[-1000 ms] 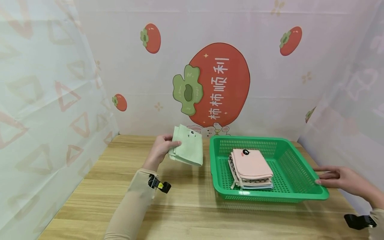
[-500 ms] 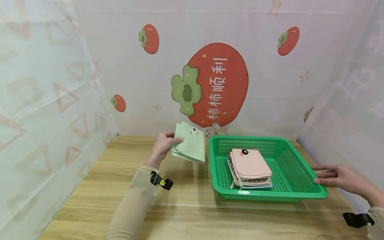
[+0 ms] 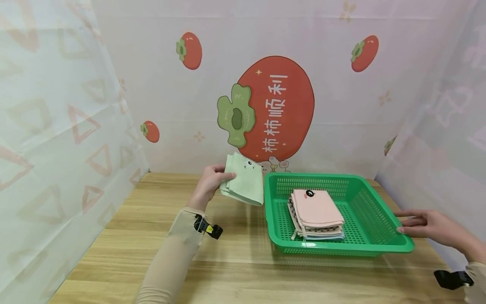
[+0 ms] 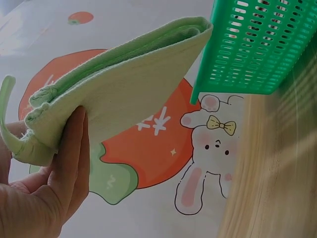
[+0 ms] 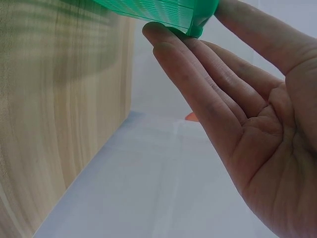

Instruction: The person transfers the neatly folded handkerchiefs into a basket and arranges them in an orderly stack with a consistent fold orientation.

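Note:
My left hand [image 3: 210, 181] pinches a folded pale green towel [image 3: 244, 179] with a small printed face. The towel is raised just left of the green plastic basket [image 3: 315, 248]. In the left wrist view, the folded layers of the towel [image 4: 124, 84] and a narrow loop at its near corner show, with fingers beneath it. My right hand [image 3: 436, 230] holds the right rim of the basket. In the right wrist view, the thumb and fingers [image 5: 198, 94] meet either side of the rim. A stack of folded cloths [image 3: 317, 209] lies inside, a pink one on top.
The basket stands on the right part of a wooden table [image 3: 228, 274]. Behind it rises a white backdrop [image 3: 334, 105] with printed persimmons, and similar sheets close off both sides. Each wrist wears a black camera strap.
My left hand has carried the green towel slightly to the right and up, closer to the basket. The right hand keeps its hold on the rim, and the basket and stack stay put.

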Available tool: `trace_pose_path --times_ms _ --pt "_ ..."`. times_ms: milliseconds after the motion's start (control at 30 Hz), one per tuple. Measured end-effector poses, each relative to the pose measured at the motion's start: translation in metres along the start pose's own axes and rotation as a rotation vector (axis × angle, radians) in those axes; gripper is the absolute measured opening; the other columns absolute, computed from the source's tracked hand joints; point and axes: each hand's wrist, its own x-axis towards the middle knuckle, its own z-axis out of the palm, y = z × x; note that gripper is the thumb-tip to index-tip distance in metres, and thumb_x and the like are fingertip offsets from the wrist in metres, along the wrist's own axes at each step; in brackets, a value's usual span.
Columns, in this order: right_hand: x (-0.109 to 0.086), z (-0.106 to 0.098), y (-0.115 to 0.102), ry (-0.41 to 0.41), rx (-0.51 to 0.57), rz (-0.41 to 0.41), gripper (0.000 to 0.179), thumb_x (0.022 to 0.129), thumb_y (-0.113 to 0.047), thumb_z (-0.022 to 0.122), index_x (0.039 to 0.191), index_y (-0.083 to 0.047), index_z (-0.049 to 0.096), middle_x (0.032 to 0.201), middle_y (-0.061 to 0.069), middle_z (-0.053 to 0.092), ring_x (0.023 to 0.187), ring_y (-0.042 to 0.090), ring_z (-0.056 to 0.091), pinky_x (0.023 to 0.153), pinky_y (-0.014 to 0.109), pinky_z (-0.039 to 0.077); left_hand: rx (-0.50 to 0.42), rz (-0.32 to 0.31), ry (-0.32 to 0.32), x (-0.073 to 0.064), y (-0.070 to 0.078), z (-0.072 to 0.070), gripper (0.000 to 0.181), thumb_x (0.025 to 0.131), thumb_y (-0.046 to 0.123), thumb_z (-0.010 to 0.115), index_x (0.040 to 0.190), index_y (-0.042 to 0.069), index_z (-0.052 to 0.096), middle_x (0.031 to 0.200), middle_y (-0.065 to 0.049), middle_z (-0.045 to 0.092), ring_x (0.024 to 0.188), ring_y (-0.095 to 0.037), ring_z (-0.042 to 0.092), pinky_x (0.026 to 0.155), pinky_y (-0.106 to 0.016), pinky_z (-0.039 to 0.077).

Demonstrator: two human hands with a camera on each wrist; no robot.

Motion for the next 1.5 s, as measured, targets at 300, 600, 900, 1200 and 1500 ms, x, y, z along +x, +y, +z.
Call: trace_pose_path --times_ms 300,600,900,1200,1500 --pt "-0.002 0.002 0.0 0.017 -0.004 0.005 0.064 0.093 -0.033 0.061 0.134 0.013 0.042 0.113 0.03 0.063 0.082 -0.01 0.06 0.068 0.032 0.057 0.007 0.003 0.0 -0.002 0.004 0.005 0.044 0.08 0.001 0.07 0.121 -0.007 0.058 0.101 -0.013 0.063 0.072 -0.013 0.064 0.065 -0.024 0.056" --pt "-0.002 0.003 0.003 0.018 -0.003 0.011 0.065 0.092 -0.033 0.061 0.134 0.013 0.042 0.111 0.028 0.064 0.081 -0.009 0.06 0.068 0.032 0.057 0.009 0.016 -0.021 -0.001 0.006 0.013 0.042 0.08 0.0 0.069 0.12 -0.007 0.059 0.102 -0.013 0.062 0.075 -0.013 0.063 0.067 -0.024 0.056" --pt "-0.002 0.002 -0.001 0.017 -0.009 0.007 0.064 0.093 -0.032 0.06 0.134 0.014 0.041 0.111 0.028 0.064 0.082 -0.009 0.06 0.068 0.031 0.057 -0.004 0.012 -0.028 0.002 0.009 0.019 0.04 0.079 -0.002 0.068 0.118 -0.006 0.058 0.095 -0.009 0.06 0.074 -0.013 0.062 0.065 -0.023 0.055" --pt "-0.004 0.0 -0.011 0.015 -0.031 -0.004 0.059 0.094 -0.026 0.059 0.133 0.015 0.042 0.112 0.03 0.063 0.082 -0.011 0.058 0.068 0.031 0.056 -0.021 -0.016 -0.032 0.006 0.01 0.025 0.04 0.079 -0.001 0.069 0.118 -0.005 0.058 0.098 -0.009 0.06 0.073 -0.013 0.062 0.065 -0.022 0.055" --pt "-0.003 -0.001 -0.011 0.02 -0.044 -0.005 0.06 0.094 -0.028 0.06 0.133 0.014 0.043 0.112 0.03 0.063 0.081 -0.011 0.058 0.068 0.035 0.056 -0.049 -0.033 -0.045 0.007 0.013 0.034 0.04 0.08 0.0 0.069 0.118 -0.004 0.059 0.1 -0.011 0.062 0.073 -0.013 0.064 0.065 -0.024 0.055"
